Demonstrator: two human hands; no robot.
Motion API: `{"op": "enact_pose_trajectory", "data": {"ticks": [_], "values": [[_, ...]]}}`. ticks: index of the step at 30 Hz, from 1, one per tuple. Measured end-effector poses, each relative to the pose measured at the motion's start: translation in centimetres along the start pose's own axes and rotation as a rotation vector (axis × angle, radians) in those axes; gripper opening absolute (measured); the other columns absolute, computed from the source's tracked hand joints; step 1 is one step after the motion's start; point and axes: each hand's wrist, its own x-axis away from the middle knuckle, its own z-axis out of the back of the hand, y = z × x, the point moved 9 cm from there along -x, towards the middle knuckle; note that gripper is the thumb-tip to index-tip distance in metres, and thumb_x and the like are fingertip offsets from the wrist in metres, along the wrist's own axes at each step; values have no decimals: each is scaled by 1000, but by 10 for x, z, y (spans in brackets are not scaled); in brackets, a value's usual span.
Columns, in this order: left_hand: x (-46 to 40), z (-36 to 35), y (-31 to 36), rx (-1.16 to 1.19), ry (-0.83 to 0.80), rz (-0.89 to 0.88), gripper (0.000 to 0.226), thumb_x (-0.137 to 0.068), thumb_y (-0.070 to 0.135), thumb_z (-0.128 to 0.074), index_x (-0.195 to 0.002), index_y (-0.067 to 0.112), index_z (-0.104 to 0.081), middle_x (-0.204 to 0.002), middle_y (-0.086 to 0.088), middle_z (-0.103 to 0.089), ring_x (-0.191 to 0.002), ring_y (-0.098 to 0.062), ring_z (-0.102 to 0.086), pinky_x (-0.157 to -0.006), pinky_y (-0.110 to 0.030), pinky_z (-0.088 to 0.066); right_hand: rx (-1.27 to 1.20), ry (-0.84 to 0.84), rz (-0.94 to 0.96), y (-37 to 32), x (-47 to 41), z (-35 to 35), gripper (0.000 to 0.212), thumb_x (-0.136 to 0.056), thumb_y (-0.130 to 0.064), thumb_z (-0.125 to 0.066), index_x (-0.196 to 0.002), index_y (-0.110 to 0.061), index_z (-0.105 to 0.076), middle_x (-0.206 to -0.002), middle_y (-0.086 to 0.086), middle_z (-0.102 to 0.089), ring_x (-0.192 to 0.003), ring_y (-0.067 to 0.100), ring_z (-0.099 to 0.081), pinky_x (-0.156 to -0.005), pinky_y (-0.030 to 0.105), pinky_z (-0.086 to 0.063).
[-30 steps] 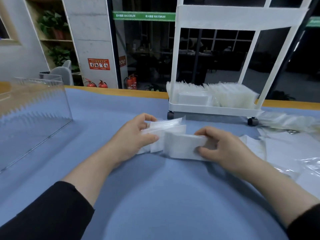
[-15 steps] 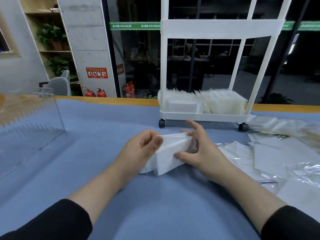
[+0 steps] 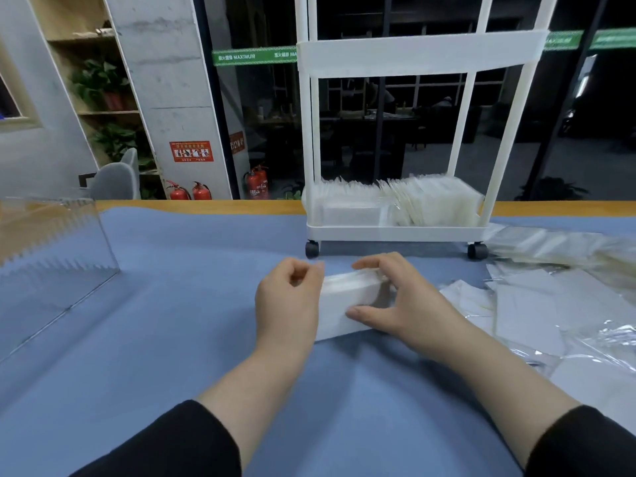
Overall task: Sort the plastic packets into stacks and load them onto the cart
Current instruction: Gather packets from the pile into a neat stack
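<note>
A stack of white plastic packets (image 3: 347, 301) stands on edge on the blue table cover, just in front of the white cart (image 3: 395, 232). My left hand (image 3: 289, 301) curls against the stack's left end. My right hand (image 3: 395, 301) grips the right end, fingers over the top and thumb on the near face. The cart's bottom tray holds rows of upright packets (image 3: 406, 204). Loose packets (image 3: 537, 304) lie spread to the right.
A clear acrylic box (image 3: 51, 256) stands at the left on the blue cover (image 3: 172, 339). Crumpled clear bags (image 3: 564, 246) lie at the far right beside the cart's wheel. The table's wooden edge runs behind the cart.
Both hands have drawn together, squaring the fanned packets into one compact stack. My view has moved closer to the cart.
</note>
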Motion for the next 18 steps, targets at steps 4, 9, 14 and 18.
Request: {"op": "enact_pose_trajectory", "data": {"ticks": [4,9,14,18], "values": [[0,-4,-15,102,-26,123,13,-95,17,-59,-98,29,-63,-83,1,-71,-73,-16,-60,-67,-33,-47,-48,-7,-32,3,0,-2,59,-79,-36,-83,-124,-48,-47,-118,-23,-49,-102,-7,-51,-80,4,-37],[3,-11,-8,94,-46,56,11,-99,27,-62,-90,24,-68,-85,9,-70,-80,-11,-62,-74,-26,-49,-13,-63,-17,-1,0,-8,56,-85,-32,-77,-126,-50,-43,-123,-23,-47,-108,-9,-48,-83,1,-34],[7,-22,-4,-7,-164,0,17,-101,18,-54,-94,27,-66,-92,7,-70,-80,-4,-60,-72,-19,-47,156,-151,-33,3,4,-3,45,-88,-33,-69,-128,-41,-50,-119,-25,-46,-109,-11,-45,-86,4,-34],[10,-24,2,-18,-191,-47,12,-103,23,-53,-99,26,-64,-92,11,-64,-74,7,-54,-65,-6,-41,224,-145,-21,-4,4,-2,30,-88,-29,-68,-114,-37,-57,-109,-19,-54,-97,-1,-52,-86,22,-43]]}}
